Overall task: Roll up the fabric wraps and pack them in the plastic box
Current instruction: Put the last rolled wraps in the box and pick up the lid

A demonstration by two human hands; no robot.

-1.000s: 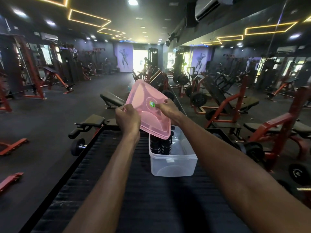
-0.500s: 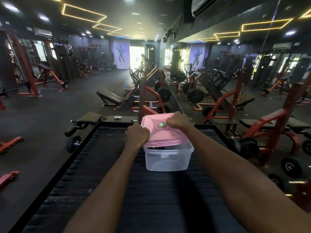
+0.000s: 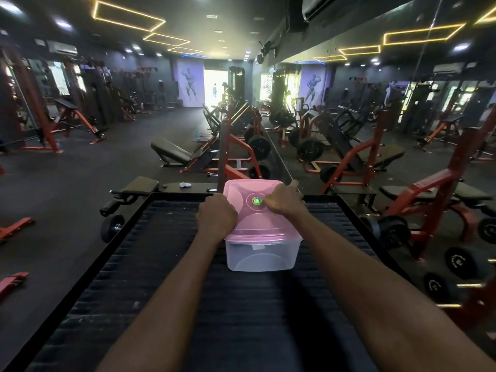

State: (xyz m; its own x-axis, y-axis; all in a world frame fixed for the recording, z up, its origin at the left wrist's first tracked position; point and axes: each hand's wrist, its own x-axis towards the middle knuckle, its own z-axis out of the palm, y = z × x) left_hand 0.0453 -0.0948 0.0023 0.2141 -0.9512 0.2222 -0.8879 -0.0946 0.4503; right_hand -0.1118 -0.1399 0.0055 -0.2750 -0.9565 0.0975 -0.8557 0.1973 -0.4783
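A clear plastic box (image 3: 263,256) stands on a black ribbed platform (image 3: 214,304), a little beyond the middle. A translucent pink lid (image 3: 257,224) with a green round sticker (image 3: 256,201) lies flat on top of it. My left hand (image 3: 217,216) curls over the lid's left edge. My right hand (image 3: 284,200) holds the far right part of the lid, thumb near the sticker and fingers reaching the far right corner. The rolled wraps are hidden under the lid and my hands.
A dumbbell (image 3: 112,228) and a padded bench end (image 3: 141,185) sit off the platform's far left corner, and a small white object (image 3: 185,185) lies behind it. Red weight machines (image 3: 429,189) and weight plates (image 3: 461,261) stand close on the right.
The pink lid came down from a tilted position in the air onto the box and now lies flat on it. Both hands followed it down. The black rolls inside are no longer visible.
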